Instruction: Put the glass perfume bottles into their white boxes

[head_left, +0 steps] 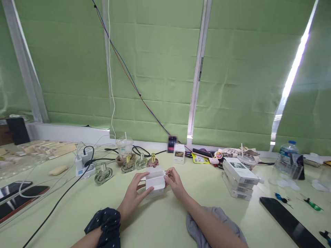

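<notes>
A small white box point(155, 183) with its top flaps raised sits on the pale green table, in front of several glass bottles. My left hand point(137, 193) holds the box from its left side, thumb along the front edge and fingers behind. At the right side, my right hand point(175, 181) pinches a flap of the box between thumb and fingers. The inside of the box is too small to make out. Beyond it stand a gold-capped bottle point(128, 164), a clear-capped bottle point(142, 162) and a reddish bottle point(153, 161).
Stacked white boxes point(239, 177) stand at the right, near a black tablet point(289, 220). A closed white box point(179, 154) is at the back. A power strip point(84, 168) with cables and a glass bottle point(103, 174) lie left; a water bottle point(287, 155) stands far right.
</notes>
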Action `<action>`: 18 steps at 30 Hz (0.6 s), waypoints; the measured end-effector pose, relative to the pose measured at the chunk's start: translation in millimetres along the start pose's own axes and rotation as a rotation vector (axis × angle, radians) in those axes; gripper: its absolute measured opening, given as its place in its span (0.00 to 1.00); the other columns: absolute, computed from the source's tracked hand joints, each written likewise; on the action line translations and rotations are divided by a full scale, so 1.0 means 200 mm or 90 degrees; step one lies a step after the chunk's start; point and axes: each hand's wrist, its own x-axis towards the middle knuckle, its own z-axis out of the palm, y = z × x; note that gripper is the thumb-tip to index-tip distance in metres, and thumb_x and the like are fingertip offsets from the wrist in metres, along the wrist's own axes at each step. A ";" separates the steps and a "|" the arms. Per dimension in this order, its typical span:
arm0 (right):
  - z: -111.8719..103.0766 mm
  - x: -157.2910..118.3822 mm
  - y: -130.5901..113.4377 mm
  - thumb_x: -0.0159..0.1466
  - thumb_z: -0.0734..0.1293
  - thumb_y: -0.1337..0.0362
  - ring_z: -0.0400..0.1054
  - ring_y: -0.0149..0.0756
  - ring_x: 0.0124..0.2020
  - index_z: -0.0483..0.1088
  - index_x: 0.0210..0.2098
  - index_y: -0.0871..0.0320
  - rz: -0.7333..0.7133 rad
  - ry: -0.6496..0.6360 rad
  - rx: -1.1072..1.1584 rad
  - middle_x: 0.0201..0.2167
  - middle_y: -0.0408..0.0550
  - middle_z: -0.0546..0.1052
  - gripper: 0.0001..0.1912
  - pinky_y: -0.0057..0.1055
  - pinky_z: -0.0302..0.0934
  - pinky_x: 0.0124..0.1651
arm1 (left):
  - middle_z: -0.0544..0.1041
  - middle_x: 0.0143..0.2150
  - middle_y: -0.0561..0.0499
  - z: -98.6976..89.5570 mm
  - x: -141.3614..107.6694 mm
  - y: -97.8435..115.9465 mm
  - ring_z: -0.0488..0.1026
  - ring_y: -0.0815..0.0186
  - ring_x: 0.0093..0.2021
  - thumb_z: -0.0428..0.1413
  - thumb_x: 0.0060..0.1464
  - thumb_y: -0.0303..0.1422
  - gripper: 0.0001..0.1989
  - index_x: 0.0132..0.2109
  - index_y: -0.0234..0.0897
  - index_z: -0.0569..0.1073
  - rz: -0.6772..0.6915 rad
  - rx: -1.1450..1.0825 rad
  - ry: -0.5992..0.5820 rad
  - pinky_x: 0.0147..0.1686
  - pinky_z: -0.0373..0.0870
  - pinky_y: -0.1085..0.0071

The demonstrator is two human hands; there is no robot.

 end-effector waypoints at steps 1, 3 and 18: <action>0.00 0.00 0.01 0.54 0.67 0.53 0.61 0.29 0.29 0.55 0.33 0.55 -0.003 -0.003 -0.009 0.32 0.42 0.63 0.19 0.24 0.62 0.23 | 0.66 0.52 0.48 0.00 0.00 0.00 0.69 0.57 0.52 0.59 0.50 0.41 0.24 0.54 0.47 0.66 0.001 -0.009 -0.001 0.47 0.75 0.61; 0.00 0.00 0.02 0.52 0.70 0.52 0.61 0.29 0.30 0.54 0.34 0.54 0.003 -0.017 -0.023 0.32 0.42 0.63 0.22 0.22 0.61 0.22 | 0.66 0.52 0.48 0.00 0.00 -0.01 0.69 0.56 0.52 0.61 0.47 0.40 0.26 0.54 0.47 0.66 0.002 -0.025 -0.002 0.46 0.75 0.60; 0.06 0.00 -0.03 0.53 0.63 0.37 0.64 0.25 0.19 0.55 0.34 0.54 0.075 -0.009 0.023 0.32 0.40 0.68 0.28 0.26 0.62 0.21 | 0.75 0.47 0.44 -0.04 0.05 -0.04 0.73 0.56 0.47 0.58 0.50 0.43 0.20 0.47 0.39 0.67 -0.074 -0.138 -0.026 0.40 0.75 0.63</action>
